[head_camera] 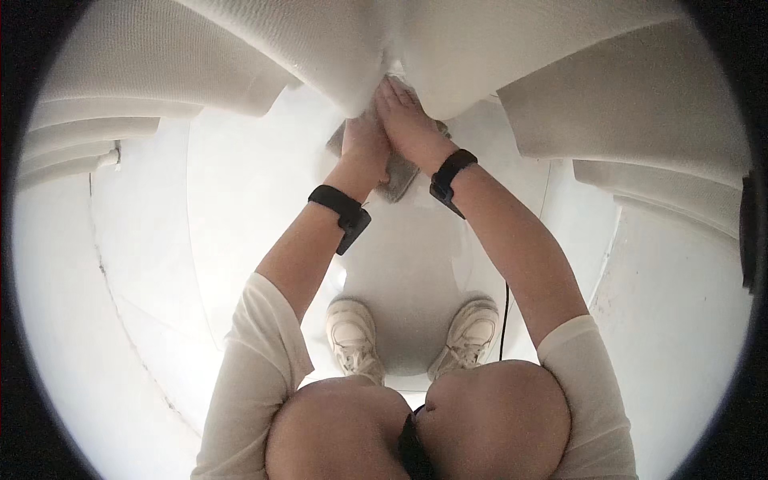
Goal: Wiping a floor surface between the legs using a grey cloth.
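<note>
My left hand point(366, 135) and my right hand point(411, 117) meet at the top centre, between two pale fabric panels that hang down. Beneath and between them is a grey-brown cloth-like thing point(396, 180), whose edges stick out on both sides and below the hands. The right hand lies with its fingers extended and close together, pointing away from me. The fingers of the left hand are mostly hidden by a panel and the right hand. Whether either hand grips the cloth cannot be seen. Each wrist bears a black strap with a small device.
Pale ribbed fabric point(240, 54) hangs across the top, with more folds at left and a darker panel point(600, 102) at right. My light shoes point(351, 333) stand on a glossy white tiled floor point(144, 240). A thin black cable point(504, 318) runs beside the right shoe.
</note>
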A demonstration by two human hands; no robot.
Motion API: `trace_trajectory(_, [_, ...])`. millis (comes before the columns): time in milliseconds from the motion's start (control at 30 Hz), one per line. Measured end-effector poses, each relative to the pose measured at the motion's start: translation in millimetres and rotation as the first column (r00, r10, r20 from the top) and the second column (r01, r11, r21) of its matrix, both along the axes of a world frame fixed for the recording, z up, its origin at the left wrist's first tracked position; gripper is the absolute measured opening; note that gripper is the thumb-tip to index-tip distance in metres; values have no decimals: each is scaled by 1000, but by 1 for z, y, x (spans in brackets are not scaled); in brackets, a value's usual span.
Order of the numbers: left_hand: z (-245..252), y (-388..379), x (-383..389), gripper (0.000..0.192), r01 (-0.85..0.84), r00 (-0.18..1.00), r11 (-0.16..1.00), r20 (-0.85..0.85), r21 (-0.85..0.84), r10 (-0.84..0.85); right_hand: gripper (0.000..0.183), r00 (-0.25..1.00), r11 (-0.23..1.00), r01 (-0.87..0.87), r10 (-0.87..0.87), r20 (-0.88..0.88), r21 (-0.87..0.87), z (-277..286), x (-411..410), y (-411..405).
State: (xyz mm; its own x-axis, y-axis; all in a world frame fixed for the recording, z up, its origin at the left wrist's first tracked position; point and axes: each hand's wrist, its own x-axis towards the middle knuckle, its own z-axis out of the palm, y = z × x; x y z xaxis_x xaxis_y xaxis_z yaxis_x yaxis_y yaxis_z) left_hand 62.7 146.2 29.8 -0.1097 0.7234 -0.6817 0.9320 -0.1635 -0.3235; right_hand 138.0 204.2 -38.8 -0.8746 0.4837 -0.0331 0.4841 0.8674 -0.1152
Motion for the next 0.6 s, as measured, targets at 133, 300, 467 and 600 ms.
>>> trace_trajectory(133, [-11,-17,-6,122,-91,994,993,60,70,87,57,998,999,-37,36,56,24,-3,5,-5])
trace_trajectory(300, [-20,-47,11,119,-112,991,989,79,93,105,53,993,990,-114,111,37,81,5,25,-25])
trace_trajectory(467, [-21,-85,46,108,-96,994,993,56,61,93,50,994,989,-106,107,-4,-106,14,59,-52])
trace_trajectory(600, [-8,-101,63,105,-114,987,992,119,45,108,52,992,974,-123,120,-27,-190,21,80,-68])
